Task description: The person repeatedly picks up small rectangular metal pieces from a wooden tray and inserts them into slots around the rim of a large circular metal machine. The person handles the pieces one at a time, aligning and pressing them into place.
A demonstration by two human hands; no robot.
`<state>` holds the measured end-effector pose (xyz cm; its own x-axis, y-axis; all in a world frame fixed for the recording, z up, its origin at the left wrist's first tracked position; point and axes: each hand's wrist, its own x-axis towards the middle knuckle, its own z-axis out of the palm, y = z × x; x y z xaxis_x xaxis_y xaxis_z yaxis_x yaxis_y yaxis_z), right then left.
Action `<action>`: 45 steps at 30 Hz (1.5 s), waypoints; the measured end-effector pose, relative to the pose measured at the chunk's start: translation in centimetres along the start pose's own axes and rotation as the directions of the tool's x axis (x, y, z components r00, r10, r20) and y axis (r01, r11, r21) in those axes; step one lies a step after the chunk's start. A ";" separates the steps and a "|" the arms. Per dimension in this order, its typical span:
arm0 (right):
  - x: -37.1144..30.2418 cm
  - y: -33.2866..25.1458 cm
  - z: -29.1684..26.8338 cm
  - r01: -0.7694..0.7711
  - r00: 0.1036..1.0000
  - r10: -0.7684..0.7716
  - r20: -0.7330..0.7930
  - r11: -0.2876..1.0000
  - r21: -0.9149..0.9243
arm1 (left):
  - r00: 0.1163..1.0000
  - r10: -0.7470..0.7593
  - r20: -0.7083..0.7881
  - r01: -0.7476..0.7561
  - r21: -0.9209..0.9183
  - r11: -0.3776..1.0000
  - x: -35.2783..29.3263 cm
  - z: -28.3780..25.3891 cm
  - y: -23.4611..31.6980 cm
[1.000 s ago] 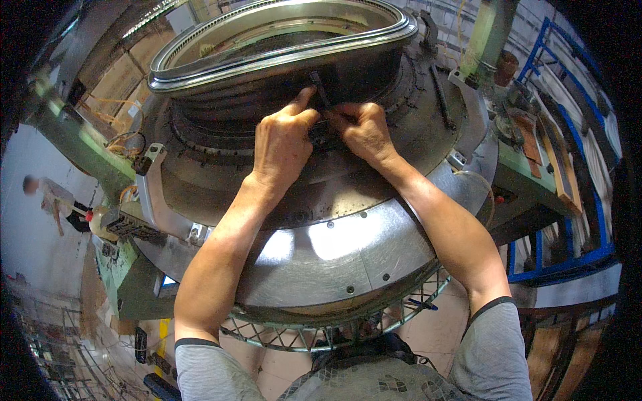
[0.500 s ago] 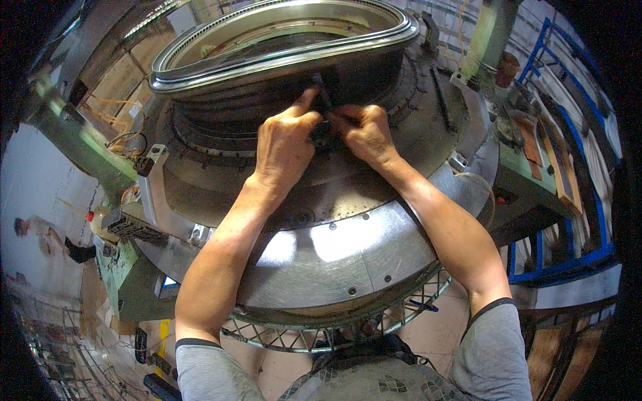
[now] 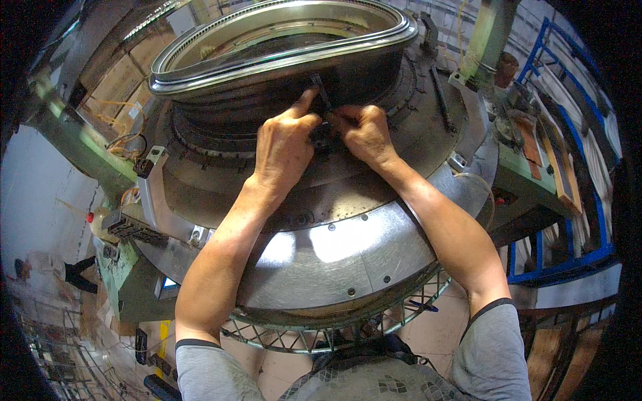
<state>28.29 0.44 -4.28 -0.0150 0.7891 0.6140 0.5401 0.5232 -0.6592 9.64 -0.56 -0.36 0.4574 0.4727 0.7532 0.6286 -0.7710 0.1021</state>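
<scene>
In front of me stands a big round machine with a dark ribbed cylinder (image 3: 241, 113) under a shiny metal ring (image 3: 281, 59). A narrow metal strip (image 3: 323, 91) sits upright against the cylinder's near side. My left hand (image 3: 284, 144) has its index finger stretched to the strip's upper part; the other fingers are curled, and what they hold, if anything, is hidden. Beside it, my right hand (image 3: 366, 134) is closed in a pinch at the strip's lower end. The fingertips are partly lost in shadow.
A polished plate (image 3: 334, 267) with screws curves below my forearms. Green posts (image 3: 488, 40) flank the machine, and a dark rod (image 3: 443, 97) lies on its right side. A blue rack (image 3: 568, 267) stands at right. Another person (image 3: 37, 267) is at far left.
My hands have barely moved; slightly more of the strip shows between them. At far left, the other person has shifted lower in the view.
</scene>
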 end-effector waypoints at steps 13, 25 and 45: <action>-0.1 -0.5 -0.1 -0.015 1.000 0.015 0.011 1.000 0.005 | 0.999 -0.019 0.031 0.020 -0.004 1.000 -0.1 0.0 -0.1; 0.0 -0.3 0.0 0.014 0.999 -0.015 -0.029 1.000 -0.023 | 0.999 0.032 0.008 -0.032 0.013 0.999 -0.1 0.2 -0.3; 0.1 -0.3 0.1 -0.017 0.999 0.015 -0.040 0.999 -0.039 | 0.997 0.005 0.081 -0.005 -0.004 1.000 0.1 -0.2 -0.1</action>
<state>28.01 0.40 -4.13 0.0272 0.7835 0.6208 0.5727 0.4968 -0.6521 9.48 -0.49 -0.20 0.5102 0.5015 0.6987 0.6235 -0.7752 0.1012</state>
